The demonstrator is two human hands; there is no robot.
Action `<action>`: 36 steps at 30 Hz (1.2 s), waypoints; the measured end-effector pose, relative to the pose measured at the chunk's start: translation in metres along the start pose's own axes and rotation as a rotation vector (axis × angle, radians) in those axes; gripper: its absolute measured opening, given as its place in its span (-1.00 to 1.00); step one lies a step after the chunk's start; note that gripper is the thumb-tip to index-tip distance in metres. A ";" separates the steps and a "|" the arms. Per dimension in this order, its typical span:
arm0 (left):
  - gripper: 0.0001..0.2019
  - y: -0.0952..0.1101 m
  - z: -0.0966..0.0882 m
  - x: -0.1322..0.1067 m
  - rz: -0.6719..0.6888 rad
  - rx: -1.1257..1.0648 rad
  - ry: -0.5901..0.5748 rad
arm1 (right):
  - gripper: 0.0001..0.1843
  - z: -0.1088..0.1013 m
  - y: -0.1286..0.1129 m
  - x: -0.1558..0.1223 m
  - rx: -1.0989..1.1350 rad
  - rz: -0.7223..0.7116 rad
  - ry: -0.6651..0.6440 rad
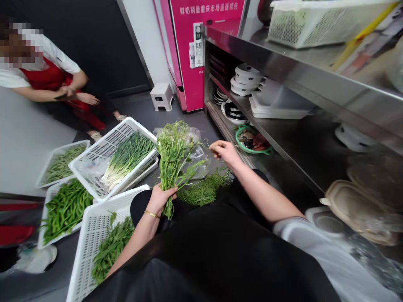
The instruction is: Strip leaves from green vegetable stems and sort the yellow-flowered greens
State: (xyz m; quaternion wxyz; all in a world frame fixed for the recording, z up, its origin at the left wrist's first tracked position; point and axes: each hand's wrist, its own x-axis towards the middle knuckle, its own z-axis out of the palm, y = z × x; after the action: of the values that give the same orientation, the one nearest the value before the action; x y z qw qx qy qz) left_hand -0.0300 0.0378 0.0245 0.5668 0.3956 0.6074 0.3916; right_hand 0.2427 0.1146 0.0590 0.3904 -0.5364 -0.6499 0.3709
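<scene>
My left hand [161,197] is closed around the stems of a bunch of leafy greens [172,153], held upright over my lap. My right hand [224,151] is raised to the right of the bunch, its fingers pinched on a thin green stem that runs back to the leaves. A pile of trimmed green stems [204,189] lies on the floor just past my knees. A white plastic basket [91,243] with some picked greens stands at my left side.
Three more white baskets hold spring onions [127,155], green beans [64,207] and more greens [61,162]. Another person in a red apron [53,77] crouches at the far left. A steel shelf unit [283,88] with plates stands on the right. A small white stool [162,96] is behind.
</scene>
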 end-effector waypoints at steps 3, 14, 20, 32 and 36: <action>-0.71 -0.008 -0.003 0.004 0.032 -0.023 0.076 | -0.66 -0.017 -0.017 -0.019 -0.049 -0.058 -0.471; -0.74 -0.016 0.009 0.004 0.119 -0.118 0.074 | -0.68 0.117 -0.050 -0.016 -0.875 -0.318 -0.516; -0.76 -0.027 0.005 0.005 -0.003 -0.222 0.038 | -0.62 0.120 -0.038 -0.020 -0.840 -0.308 -0.530; -0.80 0.007 0.032 0.019 0.085 -0.306 0.073 | -0.70 0.111 -0.030 0.000 -0.157 -0.064 -0.141; -0.83 0.009 0.025 0.014 0.107 -0.244 -0.029 | -0.62 0.052 -0.028 0.012 0.221 0.018 0.054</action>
State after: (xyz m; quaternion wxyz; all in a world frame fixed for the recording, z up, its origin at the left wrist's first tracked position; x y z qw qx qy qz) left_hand -0.0052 0.0544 0.0261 0.5979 0.3610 0.5249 0.4865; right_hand 0.1827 0.1186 0.0637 0.4613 -0.5058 -0.5891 0.4293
